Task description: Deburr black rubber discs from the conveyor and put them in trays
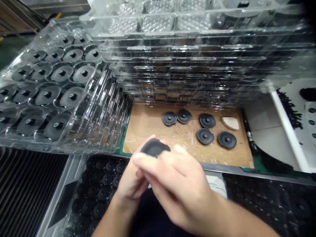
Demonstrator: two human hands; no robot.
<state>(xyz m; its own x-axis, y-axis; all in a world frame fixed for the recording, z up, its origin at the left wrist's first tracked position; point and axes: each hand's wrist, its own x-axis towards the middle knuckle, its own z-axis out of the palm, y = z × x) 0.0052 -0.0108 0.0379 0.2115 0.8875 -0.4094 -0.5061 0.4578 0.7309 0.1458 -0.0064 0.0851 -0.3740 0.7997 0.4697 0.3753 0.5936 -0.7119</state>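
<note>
A black disc-shaped part (154,147) sits in the fingers of my left hand (133,181), just above the near edge of the cardboard. My right hand (182,181) is over the near side of that disc, fingers closed and slightly blurred; what they pinch, if anything, is hidden. Several similar black discs with small raised centres lie on the cardboard sheet (148,123); one of them (227,140) is at the right. A pale wedge-shaped piece (230,123) rests behind it.
Clear plastic trays (182,62) are stacked high behind the cardboard. On the left, another tray stack (59,72) holds grey-black discs. A tray of small black round parts (101,187) is at lower left. A white panel edge (287,125) bounds the right side.
</note>
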